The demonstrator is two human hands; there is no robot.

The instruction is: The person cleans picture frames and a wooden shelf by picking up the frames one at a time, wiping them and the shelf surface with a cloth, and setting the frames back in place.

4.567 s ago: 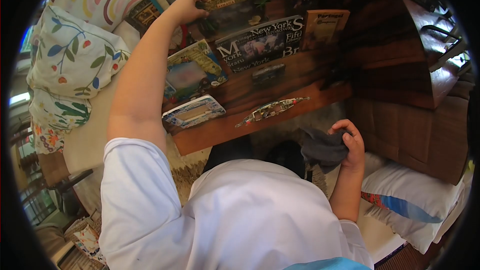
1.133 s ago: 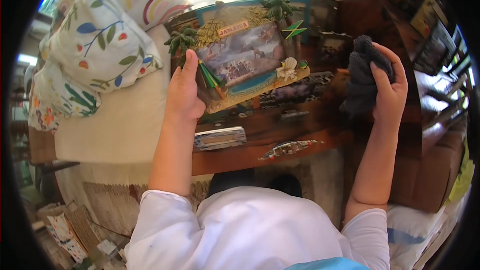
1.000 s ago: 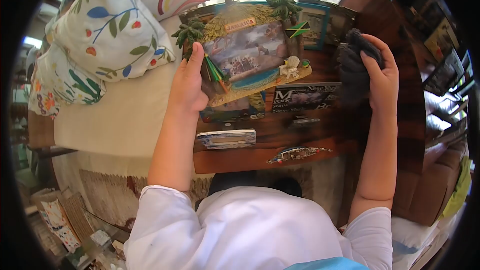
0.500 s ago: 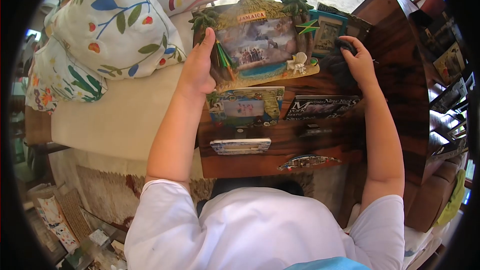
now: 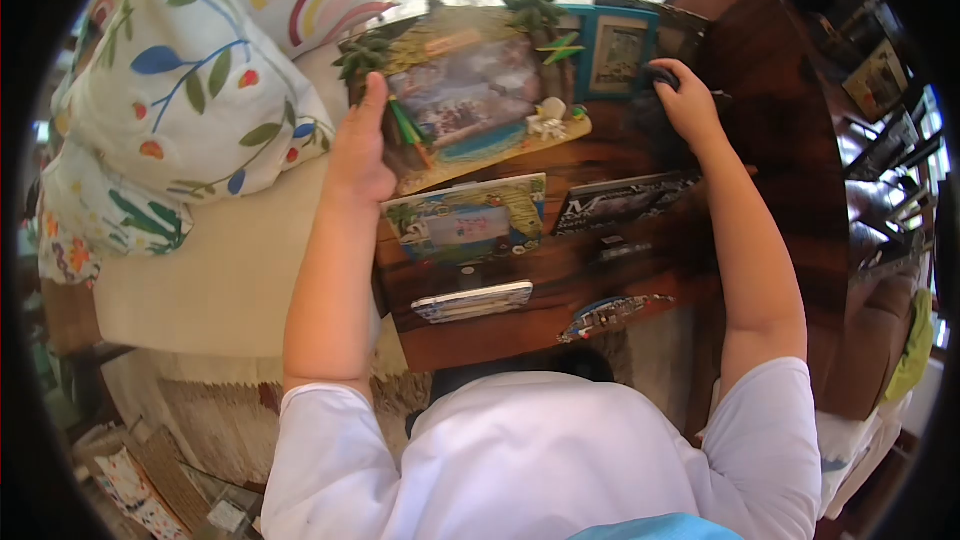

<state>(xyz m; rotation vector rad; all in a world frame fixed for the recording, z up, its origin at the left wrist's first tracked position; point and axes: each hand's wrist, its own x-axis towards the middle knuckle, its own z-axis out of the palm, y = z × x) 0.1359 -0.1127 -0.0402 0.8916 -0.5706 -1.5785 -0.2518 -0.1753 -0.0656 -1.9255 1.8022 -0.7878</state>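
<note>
My left hand [image 5: 362,155] grips the left side of a Jamaica picture frame [image 5: 455,162], thumb up along its edge. Sculpted palm trees, a thatched top and a small flag decorate this frame around its photo. My right hand [image 5: 686,108] is closed on a dark cloth [image 5: 652,125], which hangs blurred to the right of the frame. Behind the cloth stands a teal photo frame [image 5: 582,55]. Nearer to me on the wooden table are a second decorated picture frame [image 5: 415,230] and a black New York frame [image 5: 625,202].
On the wooden table [image 5: 480,335], a white-edged frame [image 5: 472,302] and a boat-shaped ornament [image 5: 615,316] stand along the front edge. Cushions [image 5: 215,70] rest on the cream sofa [image 5: 210,290] at left. More frames [image 5: 880,80] stand at far right.
The view has turned, so the table and its items appear shifted left and tilted. My left hand keeps hold of the Jamaica frame; the cloth in my right hand is more blurred.
</note>
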